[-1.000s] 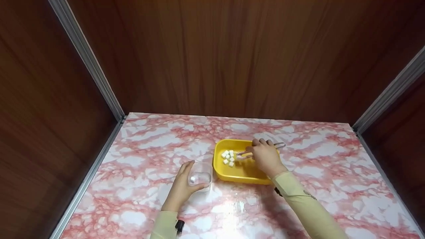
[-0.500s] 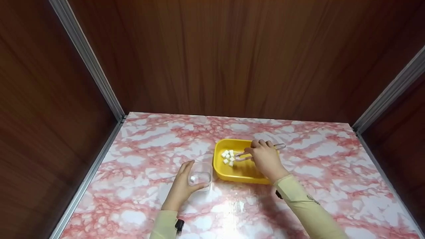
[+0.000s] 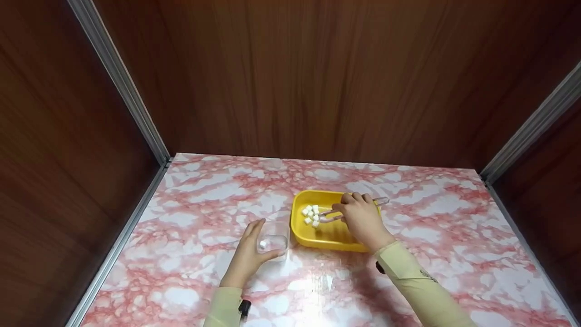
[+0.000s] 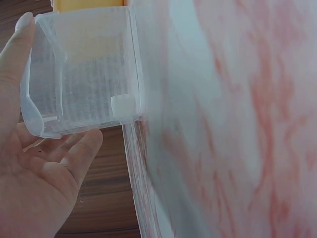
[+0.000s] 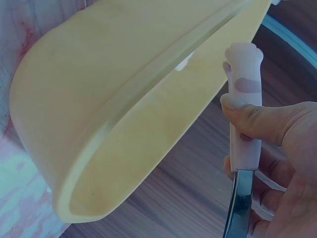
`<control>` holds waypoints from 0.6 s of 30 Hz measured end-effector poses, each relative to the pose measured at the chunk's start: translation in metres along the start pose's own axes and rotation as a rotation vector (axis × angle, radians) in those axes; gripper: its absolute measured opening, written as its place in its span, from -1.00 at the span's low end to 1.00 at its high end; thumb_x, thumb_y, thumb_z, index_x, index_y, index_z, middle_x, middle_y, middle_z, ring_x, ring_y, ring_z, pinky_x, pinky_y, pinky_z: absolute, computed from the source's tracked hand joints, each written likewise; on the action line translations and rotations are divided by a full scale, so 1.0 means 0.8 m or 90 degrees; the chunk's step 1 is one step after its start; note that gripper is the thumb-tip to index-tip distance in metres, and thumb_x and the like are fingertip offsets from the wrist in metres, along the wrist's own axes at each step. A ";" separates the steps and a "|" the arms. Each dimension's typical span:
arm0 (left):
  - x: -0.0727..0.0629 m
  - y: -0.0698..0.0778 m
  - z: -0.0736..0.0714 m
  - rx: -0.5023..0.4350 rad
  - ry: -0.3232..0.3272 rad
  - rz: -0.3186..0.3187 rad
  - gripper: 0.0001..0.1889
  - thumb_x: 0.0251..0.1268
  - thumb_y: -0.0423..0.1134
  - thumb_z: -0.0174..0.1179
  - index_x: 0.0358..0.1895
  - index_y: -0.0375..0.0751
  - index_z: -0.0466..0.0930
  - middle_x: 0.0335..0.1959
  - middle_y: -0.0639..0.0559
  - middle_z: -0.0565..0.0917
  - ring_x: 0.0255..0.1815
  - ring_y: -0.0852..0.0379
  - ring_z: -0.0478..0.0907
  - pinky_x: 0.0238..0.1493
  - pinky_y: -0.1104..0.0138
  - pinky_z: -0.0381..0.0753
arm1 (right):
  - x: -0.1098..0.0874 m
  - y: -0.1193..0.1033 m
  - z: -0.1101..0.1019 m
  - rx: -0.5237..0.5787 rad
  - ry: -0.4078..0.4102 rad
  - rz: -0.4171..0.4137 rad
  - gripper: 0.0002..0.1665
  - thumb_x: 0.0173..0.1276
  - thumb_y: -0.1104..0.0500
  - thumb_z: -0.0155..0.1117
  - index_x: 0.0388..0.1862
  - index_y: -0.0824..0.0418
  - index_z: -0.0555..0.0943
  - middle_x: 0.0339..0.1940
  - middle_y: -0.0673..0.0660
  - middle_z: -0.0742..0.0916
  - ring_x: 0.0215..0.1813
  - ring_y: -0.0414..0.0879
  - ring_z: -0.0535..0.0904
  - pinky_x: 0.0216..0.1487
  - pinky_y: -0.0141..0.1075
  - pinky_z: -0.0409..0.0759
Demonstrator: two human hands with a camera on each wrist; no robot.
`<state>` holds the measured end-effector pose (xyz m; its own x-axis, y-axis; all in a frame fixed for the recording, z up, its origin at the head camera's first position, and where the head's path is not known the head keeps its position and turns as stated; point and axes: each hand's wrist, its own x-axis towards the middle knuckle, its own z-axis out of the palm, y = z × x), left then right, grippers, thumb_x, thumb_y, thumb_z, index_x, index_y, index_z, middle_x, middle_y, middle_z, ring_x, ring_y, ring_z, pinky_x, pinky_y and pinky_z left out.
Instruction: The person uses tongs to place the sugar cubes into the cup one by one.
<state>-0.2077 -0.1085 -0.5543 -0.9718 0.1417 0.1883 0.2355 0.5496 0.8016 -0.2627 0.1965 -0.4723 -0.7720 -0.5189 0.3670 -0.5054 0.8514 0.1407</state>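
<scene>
My left hand [image 3: 247, 254] holds a clear plastic container [image 4: 89, 29] between thumb and fingers, upright on the table. One white cube [image 4: 123, 106] lies at its bottom. Just to the right is a yellow basin [image 3: 333, 245], with several white cubes [image 3: 310, 211] grouped at its left end. Over the basin, my right hand [image 3: 363, 222] grips a pair of small tongs [image 5: 245, 74] with pale pink, paw-shaped ends and a metal body. In the head view the tong tips are right beside the cubes; in the right wrist view the thumb presses on one pink arm.
The table [image 3: 204, 200] has a red-and-white marbled top. Dark wood panels [image 3: 290, 81] stand behind it and on both sides, joined by grey metal corner posts [image 3: 122, 77]. A bright light reflection lies on the table in front of the basin.
The tongs in my right hand have moved slightly left, up to the cubes in the basin. My left hand and the clear container have stayed in place.
</scene>
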 end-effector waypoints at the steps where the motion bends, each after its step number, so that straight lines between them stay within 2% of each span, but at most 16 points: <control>1: 0.000 0.000 0.000 0.000 0.001 0.000 0.06 -0.12 0.18 0.43 0.46 -0.21 0.15 0.40 -0.04 0.21 0.40 -0.08 0.16 0.32 0.02 0.27 | 0.000 0.000 -0.001 0.000 -0.004 0.001 -0.60 -0.05 0.22 0.59 -0.16 0.00 0.75 -0.29 0.07 0.59 -0.17 0.08 0.49 -0.19 -0.04 0.42; 8: 0.000 0.000 0.001 0.004 0.004 0.005 0.05 -0.11 0.15 0.44 0.46 -0.21 0.16 0.40 -0.04 0.21 0.39 -0.08 0.17 0.32 0.05 0.27 | 0.001 -0.003 -0.005 0.005 -0.021 0.009 -0.61 -0.02 0.22 0.58 -0.15 -0.01 0.75 -0.29 0.05 0.57 -0.17 0.06 0.48 -0.18 -0.05 0.40; 13: 0.000 -0.001 0.001 0.007 0.002 0.001 0.08 -0.15 0.24 0.40 0.45 -0.24 0.16 0.40 -0.04 0.21 0.40 -0.08 0.16 0.32 0.05 0.27 | 0.001 -0.004 -0.005 0.006 -0.016 0.005 -0.59 -0.03 0.22 0.59 -0.14 -0.01 0.75 -0.28 0.06 0.58 -0.16 0.07 0.49 -0.18 -0.04 0.41; 18: 0.001 0.000 0.001 0.005 0.003 0.002 0.06 -0.12 0.18 0.43 0.45 -0.23 0.16 0.40 -0.05 0.21 0.39 -0.09 0.17 0.31 0.03 0.29 | 0.000 -0.005 -0.006 0.008 0.000 0.003 -0.58 -0.05 0.23 0.59 -0.14 -0.01 0.75 -0.28 0.06 0.58 -0.15 0.08 0.50 -0.18 -0.04 0.42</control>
<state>-0.2087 -0.1081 -0.5546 -0.9712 0.1394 0.1931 0.2381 0.5557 0.7965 -0.2590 0.1939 -0.4685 -0.7739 -0.5155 0.3678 -0.5071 0.8524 0.1276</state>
